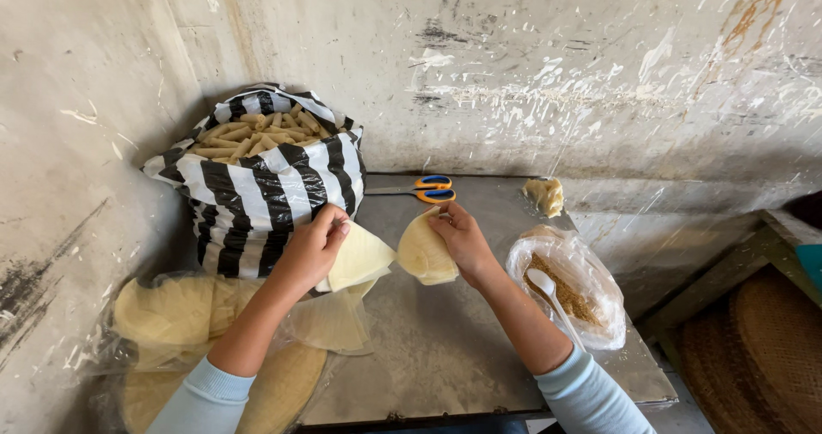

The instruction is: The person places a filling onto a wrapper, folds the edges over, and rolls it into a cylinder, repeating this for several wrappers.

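Note:
My left hand (313,246) grips a pale yellow wedge of thin wrapper sheet (360,258) above the metal table (445,357). My right hand (461,235) holds a second wrapper piece (422,252), curled into a cone shape. The two hands are close together over the table's middle. Below my left hand more wrapper sheets (330,321) lie on clear plastic. A stack of round wrappers in plastic (171,314) sits at the left.
A black-and-white striped bag (257,194) full of rolled pieces (257,134) stands at the back left. Orange-and-blue scissors (428,189) lie by the wall. A plastic bag of brown filling (572,290) holds a white spoon (548,293). A yellowish lump (545,196) sits at the back right. Woven trays (762,348) lie at the right.

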